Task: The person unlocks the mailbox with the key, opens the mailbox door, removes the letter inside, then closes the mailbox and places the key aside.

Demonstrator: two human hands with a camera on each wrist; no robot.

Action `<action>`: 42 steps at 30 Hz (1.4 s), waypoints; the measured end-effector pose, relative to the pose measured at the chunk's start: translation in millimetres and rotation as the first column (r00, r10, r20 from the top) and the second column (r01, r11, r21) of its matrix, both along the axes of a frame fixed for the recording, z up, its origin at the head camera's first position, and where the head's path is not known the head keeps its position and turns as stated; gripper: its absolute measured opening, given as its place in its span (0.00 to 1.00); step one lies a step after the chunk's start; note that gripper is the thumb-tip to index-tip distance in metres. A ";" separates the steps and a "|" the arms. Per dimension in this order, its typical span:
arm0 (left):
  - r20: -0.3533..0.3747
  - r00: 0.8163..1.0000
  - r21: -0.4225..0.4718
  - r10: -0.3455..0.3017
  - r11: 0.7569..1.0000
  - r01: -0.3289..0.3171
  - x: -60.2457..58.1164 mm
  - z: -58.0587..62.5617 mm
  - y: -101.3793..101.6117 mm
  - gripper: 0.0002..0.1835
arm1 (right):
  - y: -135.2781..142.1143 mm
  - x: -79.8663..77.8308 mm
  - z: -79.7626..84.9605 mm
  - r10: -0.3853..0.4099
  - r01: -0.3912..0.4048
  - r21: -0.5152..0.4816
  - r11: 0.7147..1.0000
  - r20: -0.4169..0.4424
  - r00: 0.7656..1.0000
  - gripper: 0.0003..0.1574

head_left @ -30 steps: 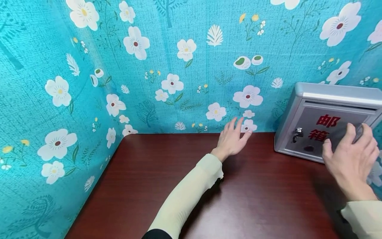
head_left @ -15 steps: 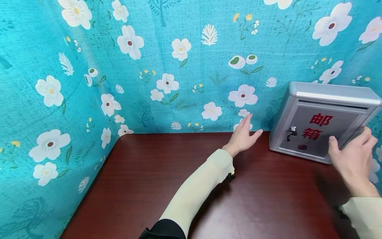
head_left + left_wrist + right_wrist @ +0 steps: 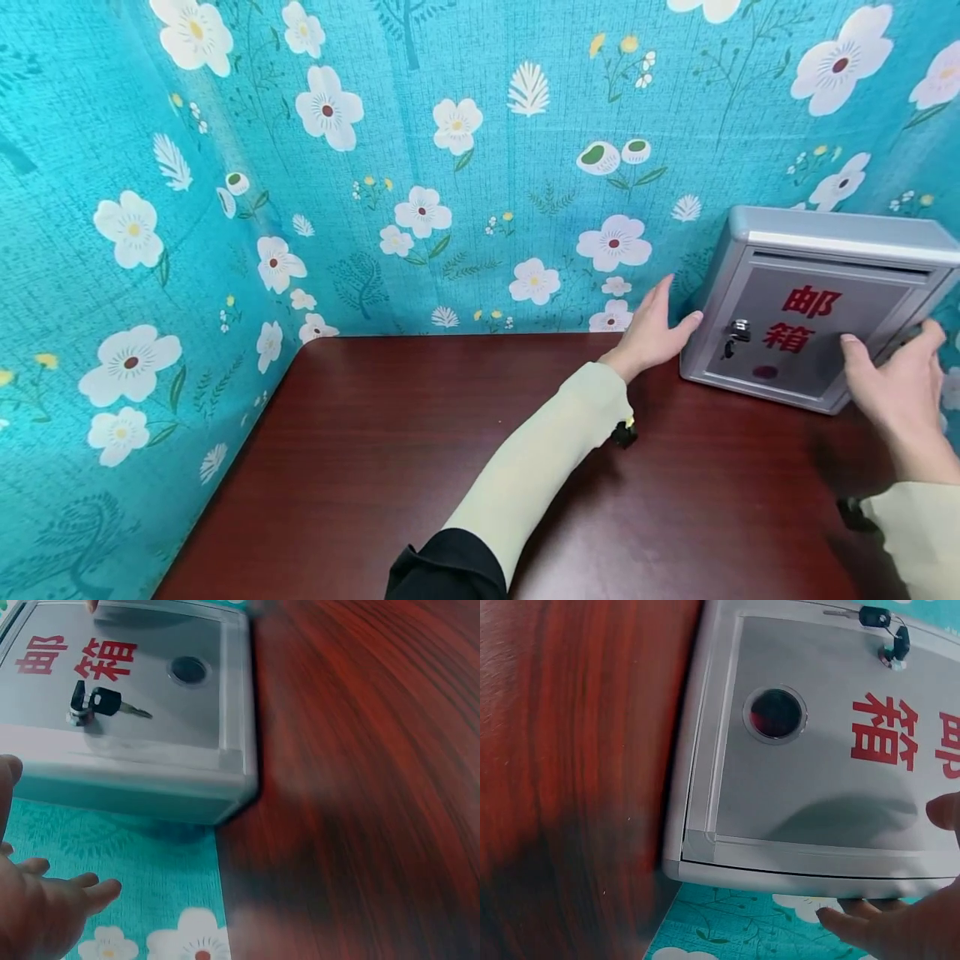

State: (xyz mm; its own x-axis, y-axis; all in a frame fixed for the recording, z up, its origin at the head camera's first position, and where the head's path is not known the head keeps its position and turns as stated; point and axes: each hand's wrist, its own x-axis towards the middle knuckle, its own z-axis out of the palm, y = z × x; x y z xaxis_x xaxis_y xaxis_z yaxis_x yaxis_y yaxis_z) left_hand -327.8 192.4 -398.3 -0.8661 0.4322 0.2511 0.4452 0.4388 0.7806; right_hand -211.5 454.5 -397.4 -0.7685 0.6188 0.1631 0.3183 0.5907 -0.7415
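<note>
A grey metal mailbox (image 3: 813,362) with red characters leans back against the wall at the right of the head view. Keys (image 3: 106,701) hang from the lock on its door. My left hand (image 3: 651,335) is beside the box's left side, thumb and fingers spread; a small gap shows in the left wrist view. At the opposite side is my right hand (image 3: 900,387). Its thumb lies over the door's edge and its fingers (image 3: 847,922) reach along the box's side. Whether this hand touches the metal I cannot tell.
A dark red wooden table (image 3: 420,433) carries the box. Blue flowered cloth (image 3: 465,217) covers the walls behind and to the left, meeting the table's back and left edges. The box stands close to the right-hand wall.
My left hand has moved right, up to the mailbox's left side. My right hand has shifted from in front of the door to the box's right side. The mailbox stays in place.
</note>
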 end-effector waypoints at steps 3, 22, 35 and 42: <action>0.024 1.000 0.019 -0.009 1.000 0.009 -1.6 2.4 7.8 0.40 | 3.8 -4.5 -0.8 0.011 -0.011 -0.012 1.000 -0.008 1.000 0.51; 0.032 0.995 -0.011 -0.090 0.996 0.091 -1.3 16.5 48.6 0.37 | 14.7 -13.6 0.5 0.026 -0.029 -0.101 0.994 -0.038 0.999 0.50; -0.154 0.982 -0.184 0.110 0.973 -0.138 11.4 19.0 64.4 0.35 | 8.7 -12.9 5.0 0.019 -0.024 -0.077 0.997 -0.057 0.998 0.47; -0.236 0.955 -0.231 0.180 0.944 -0.235 19.3 14.7 61.9 0.34 | 5.8 -5.4 -2.0 0.057 -0.057 -0.004 0.998 -0.072 0.996 0.45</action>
State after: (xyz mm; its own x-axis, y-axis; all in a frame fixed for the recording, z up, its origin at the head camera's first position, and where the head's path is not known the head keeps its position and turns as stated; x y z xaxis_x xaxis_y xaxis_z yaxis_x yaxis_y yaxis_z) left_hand -308.5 254.3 -383.5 -0.8830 0.3217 0.3418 0.4638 0.7099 0.5299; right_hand -216.9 460.3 -399.4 -0.7889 0.5754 0.2158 0.2299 0.6020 -0.7647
